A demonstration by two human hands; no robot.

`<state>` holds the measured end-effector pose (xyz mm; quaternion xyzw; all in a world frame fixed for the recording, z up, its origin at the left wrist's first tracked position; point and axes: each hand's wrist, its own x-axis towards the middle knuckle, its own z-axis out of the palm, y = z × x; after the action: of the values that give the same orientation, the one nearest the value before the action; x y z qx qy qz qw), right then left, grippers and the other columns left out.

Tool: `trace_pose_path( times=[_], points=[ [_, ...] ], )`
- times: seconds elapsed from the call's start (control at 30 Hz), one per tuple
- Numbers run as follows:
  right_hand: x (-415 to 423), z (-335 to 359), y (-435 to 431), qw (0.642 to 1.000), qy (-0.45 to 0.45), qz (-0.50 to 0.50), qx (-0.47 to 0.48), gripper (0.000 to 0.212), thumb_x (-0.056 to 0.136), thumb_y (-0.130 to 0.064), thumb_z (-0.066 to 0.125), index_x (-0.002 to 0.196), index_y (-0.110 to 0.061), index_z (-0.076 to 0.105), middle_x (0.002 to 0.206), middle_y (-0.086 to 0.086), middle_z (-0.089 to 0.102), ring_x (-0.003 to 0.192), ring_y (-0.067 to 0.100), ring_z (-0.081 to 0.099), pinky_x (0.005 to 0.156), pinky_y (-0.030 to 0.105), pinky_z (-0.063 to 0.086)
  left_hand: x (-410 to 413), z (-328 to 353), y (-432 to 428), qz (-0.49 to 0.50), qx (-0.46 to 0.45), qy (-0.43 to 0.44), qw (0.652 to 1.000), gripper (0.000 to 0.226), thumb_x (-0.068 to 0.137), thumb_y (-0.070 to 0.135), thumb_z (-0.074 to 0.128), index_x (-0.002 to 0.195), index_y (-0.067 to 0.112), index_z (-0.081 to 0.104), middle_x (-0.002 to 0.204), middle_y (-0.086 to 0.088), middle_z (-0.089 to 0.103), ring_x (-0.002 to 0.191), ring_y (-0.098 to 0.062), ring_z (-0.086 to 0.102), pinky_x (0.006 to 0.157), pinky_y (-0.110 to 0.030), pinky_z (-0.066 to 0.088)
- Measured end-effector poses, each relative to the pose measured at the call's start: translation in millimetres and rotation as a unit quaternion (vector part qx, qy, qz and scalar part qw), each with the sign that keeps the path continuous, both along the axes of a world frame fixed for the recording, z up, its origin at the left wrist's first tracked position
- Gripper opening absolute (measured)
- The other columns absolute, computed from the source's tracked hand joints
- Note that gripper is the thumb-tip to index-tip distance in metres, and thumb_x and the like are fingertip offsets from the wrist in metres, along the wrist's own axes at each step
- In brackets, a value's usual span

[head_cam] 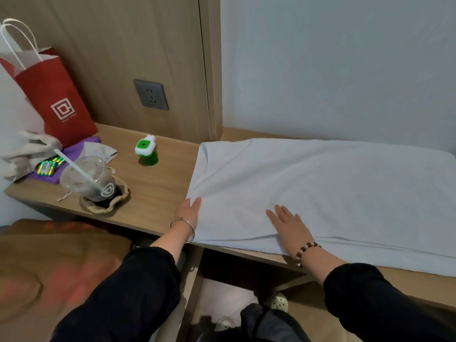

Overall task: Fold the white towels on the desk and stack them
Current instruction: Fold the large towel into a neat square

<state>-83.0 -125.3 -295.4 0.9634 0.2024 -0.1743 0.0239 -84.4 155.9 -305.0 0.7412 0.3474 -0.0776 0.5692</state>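
Note:
A large white towel (320, 188) lies spread over the right part of the wooden desk (158, 183), folded double along its near edge. My left hand (188, 212) lies against the towel's left edge with fingers straight, touching the cloth. My right hand (291, 227) presses flat on the towel near its front edge, fingers spread and straight. The towel's right end runs out of view.
On the desk's left stand a plastic cup with a straw (91, 178), a green and white plug-in device (146, 150), a red paper bag (51, 95), batteries on a purple cloth (49, 166) and crumpled grey cloth (27, 151). A wall socket (151, 94) sits behind.

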Motion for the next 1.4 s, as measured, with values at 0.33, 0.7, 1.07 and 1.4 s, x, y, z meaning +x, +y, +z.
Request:
trace_pose_path(
  times=[0.33, 0.7, 1.07, 1.4],
  points=[
    [1.6, 3.1, -2.4, 0.997, -0.012, 0.08, 0.005, 0.028, 0.079, -0.023, 0.057, 0.105, -0.016, 0.05, 0.108, 0.001, 0.046, 0.099, 0.02, 0.044, 0.075, 0.03, 0.04, -17.4, -10.4, 6.5, -0.098, 0.141, 0.015, 0.985, 0.04, 0.099, 0.022, 0.045, 0.134, 0.002, 0.044, 0.136, -0.015, 0.049, 0.123, -0.03, 0.047, 0.093, -0.028, 0.035],
    [47.6, 18.9, 17.2, 0.994, 0.032, -0.102, 0.027, 0.032, 0.1, -0.03, 0.029, 0.113, -0.013, 0.054, 0.11, 0.004, 0.052, 0.098, 0.022, 0.05, 0.076, 0.033, 0.044, -23.9, -12.1, 19.0, -0.28, 0.016, 0.073, 0.957, 0.011, 0.086, 0.01, 0.063, 0.092, 0.019, 0.059, 0.102, -0.006, 0.065, 0.09, -0.019, 0.063, 0.079, -0.031, 0.051],
    [95.0, 3.9, 48.3, 0.974, 0.018, -0.205, 0.094, 0.039, 0.092, -0.035, 0.044, 0.123, -0.012, 0.044, 0.125, 0.009, 0.041, 0.117, 0.029, 0.037, 0.087, 0.039, 0.04, 20.4, 17.8, 10.5, -0.036, -0.384, 0.089, 0.918, 0.017, 0.093, 0.024, 0.057, 0.102, 0.01, 0.062, 0.087, -0.009, 0.072, 0.074, -0.021, 0.07, 0.063, -0.032, 0.058],
    [117.8, 1.2, 30.4, 0.982, 0.094, -0.151, 0.069, 0.045, 0.092, -0.038, 0.044, 0.13, -0.014, 0.042, 0.131, 0.01, 0.042, 0.12, 0.028, 0.039, 0.096, 0.034, 0.036, 95.9, 23.1, -4.9, 0.027, -0.262, 0.033, 0.964, 0.045, 0.086, 0.038, 0.066, 0.113, 0.001, 0.063, 0.09, -0.008, 0.068, 0.083, -0.024, 0.065, 0.082, -0.034, 0.053]
  ],
)
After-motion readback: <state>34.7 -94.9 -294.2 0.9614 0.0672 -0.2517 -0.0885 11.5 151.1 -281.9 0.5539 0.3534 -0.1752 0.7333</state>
